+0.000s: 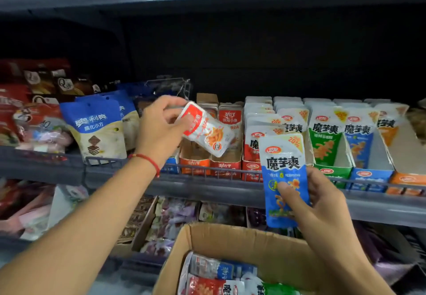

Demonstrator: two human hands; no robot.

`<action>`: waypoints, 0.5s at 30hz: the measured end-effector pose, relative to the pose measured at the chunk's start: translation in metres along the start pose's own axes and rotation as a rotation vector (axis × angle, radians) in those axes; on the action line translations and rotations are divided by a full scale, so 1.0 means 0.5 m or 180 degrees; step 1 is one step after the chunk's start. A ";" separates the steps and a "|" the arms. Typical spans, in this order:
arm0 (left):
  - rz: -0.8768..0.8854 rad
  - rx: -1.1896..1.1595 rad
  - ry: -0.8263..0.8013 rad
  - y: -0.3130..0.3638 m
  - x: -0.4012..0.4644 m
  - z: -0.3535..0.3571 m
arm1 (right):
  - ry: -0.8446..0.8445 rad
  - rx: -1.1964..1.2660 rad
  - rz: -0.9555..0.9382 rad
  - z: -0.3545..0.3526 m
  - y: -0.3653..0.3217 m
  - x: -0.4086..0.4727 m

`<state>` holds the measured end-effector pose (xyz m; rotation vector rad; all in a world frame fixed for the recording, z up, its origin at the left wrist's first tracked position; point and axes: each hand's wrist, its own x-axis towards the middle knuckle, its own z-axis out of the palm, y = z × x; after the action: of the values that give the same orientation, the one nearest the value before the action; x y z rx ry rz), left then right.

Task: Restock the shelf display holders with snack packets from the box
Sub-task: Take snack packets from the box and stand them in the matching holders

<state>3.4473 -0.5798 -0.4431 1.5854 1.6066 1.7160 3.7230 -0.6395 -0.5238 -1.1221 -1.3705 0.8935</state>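
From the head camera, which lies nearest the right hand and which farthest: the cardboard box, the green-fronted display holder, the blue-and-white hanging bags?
1. Brown cardboard box: just below the right hand.
2. Green-fronted display holder: shelf, just above it; nearly level with the box.
3. Blue-and-white hanging bags: far left.

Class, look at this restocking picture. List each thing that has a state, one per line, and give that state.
left hand: grips red-and-white packet
red-and-white packet: held tilted before the orange holders
right hand: grips blue packet
blue packet: held upright below the shelf rail
cardboard box: open, packets inside
blue holder: partly filled
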 end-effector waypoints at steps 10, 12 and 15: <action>0.0853 0.1844 -0.1200 0.031 0.176 0.178 | 0.0324 0.0286 0.0159 -0.066 0.013 0.019; 0.0877 0.1922 -0.1292 0.020 0.185 0.196 | 0.0372 0.0318 0.0205 -0.077 0.016 0.020; 0.0904 0.2036 -0.1420 0.000 0.198 0.204 | 0.0396 0.0273 0.0262 -0.088 0.023 0.022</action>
<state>3.4984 -0.4491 -0.4186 2.3775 1.8425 0.8594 3.7689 -0.6293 -0.5267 -1.1553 -1.1811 0.9177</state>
